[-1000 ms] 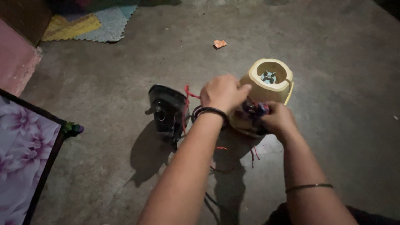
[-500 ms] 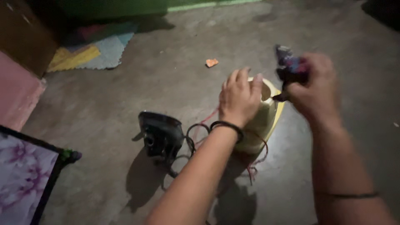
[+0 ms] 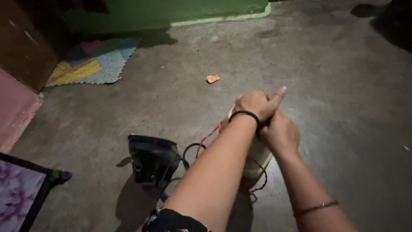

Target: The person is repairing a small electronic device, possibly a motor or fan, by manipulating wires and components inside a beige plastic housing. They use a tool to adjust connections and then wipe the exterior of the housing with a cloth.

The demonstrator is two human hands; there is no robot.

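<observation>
My left hand (image 3: 256,104), a black band on its wrist, is closed over the top of a cream plastic housing (image 3: 257,160) standing on the concrete floor, with its index finger sticking out. My right hand (image 3: 281,134) presses in just under it against the same top; its fingers are hidden, so what it holds cannot be seen. Thin red wires (image 3: 207,137) and a black cable (image 3: 191,149) run from the housing to a black plastic part (image 3: 152,162) lying to its left.
A small orange scrap (image 3: 213,78) lies on the floor beyond the hands. A coloured mat (image 3: 92,64) sits at the far left by a brown cabinet (image 3: 21,43). A floral cloth (image 3: 17,195) is at the lower left, and a green wall base (image 3: 193,10) runs along the back.
My right hand, raised half a second ago with a small purple and red part, has come down onto the housing top beneath my left hand. The part is out of sight.
</observation>
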